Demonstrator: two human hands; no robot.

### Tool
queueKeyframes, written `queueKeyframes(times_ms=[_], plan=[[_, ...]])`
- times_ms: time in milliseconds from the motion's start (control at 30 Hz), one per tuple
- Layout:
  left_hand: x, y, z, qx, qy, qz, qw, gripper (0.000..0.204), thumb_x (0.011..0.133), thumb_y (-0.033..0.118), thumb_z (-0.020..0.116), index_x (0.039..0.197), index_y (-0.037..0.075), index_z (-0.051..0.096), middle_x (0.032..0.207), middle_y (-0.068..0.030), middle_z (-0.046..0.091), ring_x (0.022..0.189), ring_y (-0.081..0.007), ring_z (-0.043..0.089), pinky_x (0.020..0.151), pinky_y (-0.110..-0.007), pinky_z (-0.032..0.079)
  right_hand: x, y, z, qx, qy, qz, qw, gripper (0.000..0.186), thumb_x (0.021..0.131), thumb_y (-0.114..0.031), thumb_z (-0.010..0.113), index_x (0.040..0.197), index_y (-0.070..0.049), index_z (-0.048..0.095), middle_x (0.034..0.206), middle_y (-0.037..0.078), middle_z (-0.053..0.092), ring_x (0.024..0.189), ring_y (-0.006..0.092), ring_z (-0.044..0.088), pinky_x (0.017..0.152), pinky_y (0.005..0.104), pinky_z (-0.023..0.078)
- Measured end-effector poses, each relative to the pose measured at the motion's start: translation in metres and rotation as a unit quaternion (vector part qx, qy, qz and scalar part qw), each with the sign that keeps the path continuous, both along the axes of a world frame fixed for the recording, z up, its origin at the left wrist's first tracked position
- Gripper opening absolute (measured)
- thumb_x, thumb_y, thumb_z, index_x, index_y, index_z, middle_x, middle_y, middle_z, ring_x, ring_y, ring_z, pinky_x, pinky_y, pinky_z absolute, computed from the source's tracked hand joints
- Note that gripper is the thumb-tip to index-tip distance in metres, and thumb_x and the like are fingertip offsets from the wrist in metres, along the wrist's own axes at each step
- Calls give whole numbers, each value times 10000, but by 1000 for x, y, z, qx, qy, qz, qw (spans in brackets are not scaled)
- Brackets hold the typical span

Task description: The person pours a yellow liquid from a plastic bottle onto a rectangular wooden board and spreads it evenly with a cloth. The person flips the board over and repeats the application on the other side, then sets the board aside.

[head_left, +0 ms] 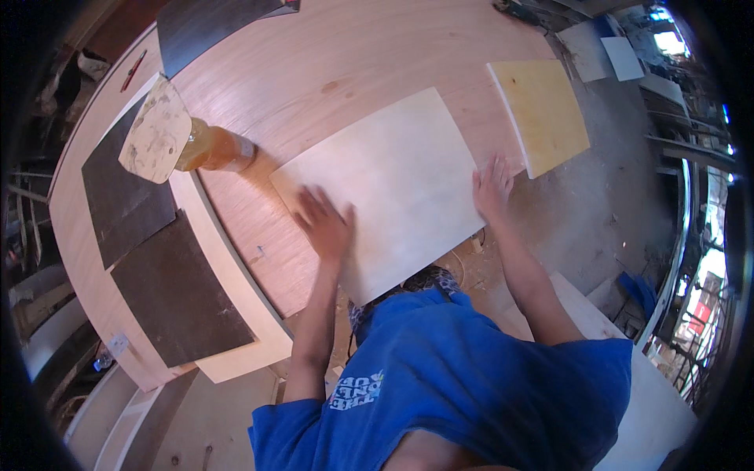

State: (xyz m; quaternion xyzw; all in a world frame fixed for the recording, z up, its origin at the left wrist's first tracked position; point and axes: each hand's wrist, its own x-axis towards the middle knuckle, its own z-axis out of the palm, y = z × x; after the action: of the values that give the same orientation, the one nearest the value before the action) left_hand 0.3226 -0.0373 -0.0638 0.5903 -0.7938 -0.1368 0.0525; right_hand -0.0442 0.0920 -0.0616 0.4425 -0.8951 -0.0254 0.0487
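Steadying or aligning the pale rectangular board [400,180] appears to be the step in hand. The board lies flat at mid-frame on the wooden worktop [330,82], its lower edge near the wearer's blue shirt [487,369]. Any slide or turn would call for even pressure from both sides, clear of the yellow-faced board [542,114] at upper right. Left hand [326,226]: palm down at the left edge, fingers apart, clamped on nothing. Right hand [492,192]: at the right edge, fingers extended, nearly together, not curled. Both forearms [314,345] reach upward from the lower frame.
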Motion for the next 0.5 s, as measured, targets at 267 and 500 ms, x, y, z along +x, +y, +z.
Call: queueKeyframes(times_ms=[267,500], plan=[[93,91,33,505,197,-241,805,492,1018,350,596,1430,83,560,1437,-99,600,1313,-282,584,1126,-482,422,87,207,131,444,-416,174,774,581,1026,-376,485,1532,-96,425,1454,189,567,1373,328,520,1209,575,239],[140,-127,79,-125,489,207,838,1216,798,218,885,1622,83,1,1593,-213,288,1467,-353,325,1226,-522,252,73,178,88,11,-385,-157,910,465,1064,-288,533,1416,16,553,1343,252,641,1279,334,610,1045,412,489]])
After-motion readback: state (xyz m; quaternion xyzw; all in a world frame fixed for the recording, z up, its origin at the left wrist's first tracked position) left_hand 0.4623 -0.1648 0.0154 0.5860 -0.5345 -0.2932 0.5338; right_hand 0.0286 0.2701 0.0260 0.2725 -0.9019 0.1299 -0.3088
